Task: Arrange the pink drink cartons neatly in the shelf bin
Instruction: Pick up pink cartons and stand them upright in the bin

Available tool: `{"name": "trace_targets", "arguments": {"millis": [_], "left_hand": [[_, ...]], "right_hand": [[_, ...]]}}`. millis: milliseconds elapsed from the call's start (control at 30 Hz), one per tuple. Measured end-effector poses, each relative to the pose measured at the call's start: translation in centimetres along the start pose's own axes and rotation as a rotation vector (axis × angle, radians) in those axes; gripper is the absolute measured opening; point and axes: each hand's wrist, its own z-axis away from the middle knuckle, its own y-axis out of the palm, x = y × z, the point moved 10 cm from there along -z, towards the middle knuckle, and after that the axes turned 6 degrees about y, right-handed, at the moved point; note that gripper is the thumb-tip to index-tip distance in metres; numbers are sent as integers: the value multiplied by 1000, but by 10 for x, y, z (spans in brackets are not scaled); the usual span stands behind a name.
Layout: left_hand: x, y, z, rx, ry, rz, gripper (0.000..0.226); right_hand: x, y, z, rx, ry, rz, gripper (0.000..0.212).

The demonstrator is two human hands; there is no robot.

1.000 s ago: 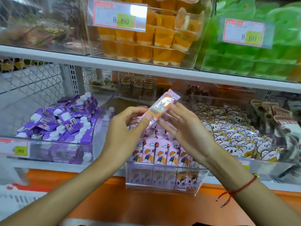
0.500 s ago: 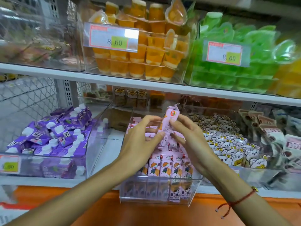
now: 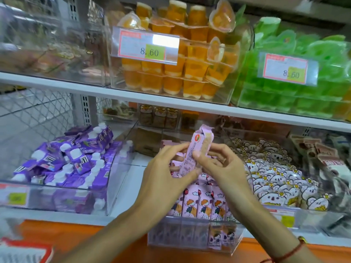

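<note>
Both hands hide the pink cartons (image 3: 197, 205) behind them; price label (image 3: 13, 196) left of these is blurred, cut off.

A slim pink drink carton (image 3: 195, 150) stands nearly upright, tilted slightly right, held above the clear shelf bin (image 3: 191, 242). Below it, more pink cartons (image 3: 204, 205) stand upright in the bin.

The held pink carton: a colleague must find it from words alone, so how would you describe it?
On the lower shelf, find the clear bin between the purple pouches and white animal packs. Above it, both hands, left hand and right hand, pinch one pink carton. Unlike the rowed cartons, it is raised, narrow side showing.
</note>
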Motion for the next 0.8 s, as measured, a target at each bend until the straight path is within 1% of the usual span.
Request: {"name": "trace_targets", "arguments": {"millis": [67, 167, 233, 300, 400, 533, 600, 667, 700, 800], "left_hand": [[1, -1, 2, 0, -9, 4, 46], [5, -4, 3, 7, -54, 27, 39], [11, -8, 3, 2, -133, 84, 38], [18, -14, 2, -10, -224, 148, 39], [23, -25, 2, -50, -318, 228, 32], [25, -18, 6, -9, -361, 299, 18], [24, -14, 7, 21, -331, 271, 16], [15, -11, 4, 53, -227, 206, 21], [8, -10, 3, 61, -161, 171, 25], [-9, -10, 4, 43, -17, 82, 30]], "right_hand": [[-1, 3, 0, 39, 5, -6, 44], [-1, 9, 2, 143, 28, -28, 32], [0, 14, 5, 200, 25, 12, 26], [1, 20, 9, 233, 24, 62, 26], [0, 28, 14, 253, 47, 80, 28], [-1, 28, 14, 221, 79, 72, 31], [-6, 27, 12, 232, 98, 60, 37], [-5, 27, 11, 250, 61, 86, 46], [0, 26, 13, 245, -12, 121, 50], [28, 21, 25, 158, -350, 287, 56]]}}
